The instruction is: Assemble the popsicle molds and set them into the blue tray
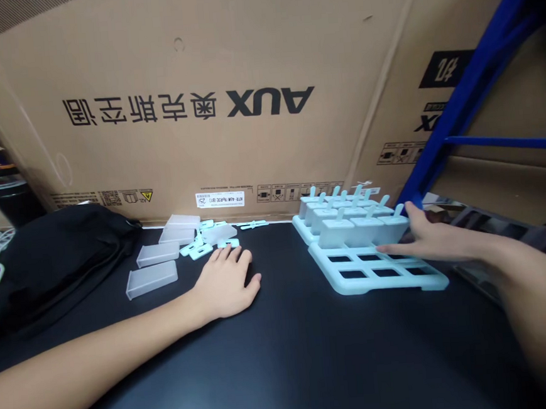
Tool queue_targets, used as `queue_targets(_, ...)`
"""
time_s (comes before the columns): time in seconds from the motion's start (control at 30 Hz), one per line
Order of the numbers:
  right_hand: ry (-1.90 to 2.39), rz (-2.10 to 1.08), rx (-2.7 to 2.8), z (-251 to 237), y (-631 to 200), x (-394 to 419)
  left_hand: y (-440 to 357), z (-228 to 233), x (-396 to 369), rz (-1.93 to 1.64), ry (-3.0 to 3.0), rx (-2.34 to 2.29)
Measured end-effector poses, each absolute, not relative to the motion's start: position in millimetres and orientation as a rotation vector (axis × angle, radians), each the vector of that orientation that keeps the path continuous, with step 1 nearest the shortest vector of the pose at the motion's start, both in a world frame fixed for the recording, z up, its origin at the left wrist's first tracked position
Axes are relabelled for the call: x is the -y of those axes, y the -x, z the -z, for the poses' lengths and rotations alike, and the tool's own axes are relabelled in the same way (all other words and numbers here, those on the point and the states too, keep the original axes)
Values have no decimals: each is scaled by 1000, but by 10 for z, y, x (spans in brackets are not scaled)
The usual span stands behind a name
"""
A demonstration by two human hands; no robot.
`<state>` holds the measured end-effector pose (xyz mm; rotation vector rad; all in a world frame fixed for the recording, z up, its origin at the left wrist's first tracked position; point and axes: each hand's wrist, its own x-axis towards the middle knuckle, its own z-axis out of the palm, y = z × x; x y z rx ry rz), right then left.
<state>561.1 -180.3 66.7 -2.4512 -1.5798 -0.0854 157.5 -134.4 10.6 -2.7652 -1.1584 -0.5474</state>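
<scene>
- The left hand (226, 282) lies palm down on the table (267, 369), fingers loosely spread, holding nothing; its fingertips are just beside the loose lids (198, 251), and whether they touch one cannot be told.
- The right hand (420, 237), slightly blurred, is spread wide at the right side of the rack (350, 285), beside the front right mould (388, 230); it grips nothing visibly, though contact cannot be told.
- The light blue rack stands right of the table's middle, reaching toward the far edge; lidded moulds fill its farther rows, their sticks upright, and bare slots show in the nearer two.
- Loose clear moulds (151, 280) lie left of the lids, toward the far edge.
- A black bag (60, 259) lies farther left.
- A carton (251, 48) stands along the far edge.
</scene>
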Motion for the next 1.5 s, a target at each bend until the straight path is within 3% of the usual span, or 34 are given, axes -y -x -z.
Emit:
queue_targets(0.1,2433,161,1520,-823,-5612,1845,-1578,-158,1343,544,2886,1069)
queue_targets(0.23,2092,680,1424,-1031,-5283,1870,-1575,-201,1351,553,3054,792)
queue_targets(0.33,1747,867,1552,-1039,-4806,1848,-1577,-209,1365,562,3104,635)
queue_targets(0.43,1439,664,1886,-863,-4293,1783,-1585,-226,1383,563,3058,625)
queue_targets(0.63,1165,185,2543,-371,-3706,1675,-1507,-159,1188,598,2547,1096)
queue_targets(0.77,1154,75,2615,-274,-3691,1669,-1424,-86,1008,473,2489,1260)
queue_targets(1.03,1359,19,2508,-328,-3762,1665,-1439,-161,1041,581,2738,988)
queue_targets(1.13,1385,-45,2459,-335,-3793,1664,-1451,-146,1037,831,2828,876)
queue_targets(1.33,1277,-377,2212,-391,-3846,1687,-1516,-124,1094,1671,2755,509)
queue_targets(1.5,1070,-867,1860,-509,-3763,1780,-1543,-166,1196,1790,2808,426)
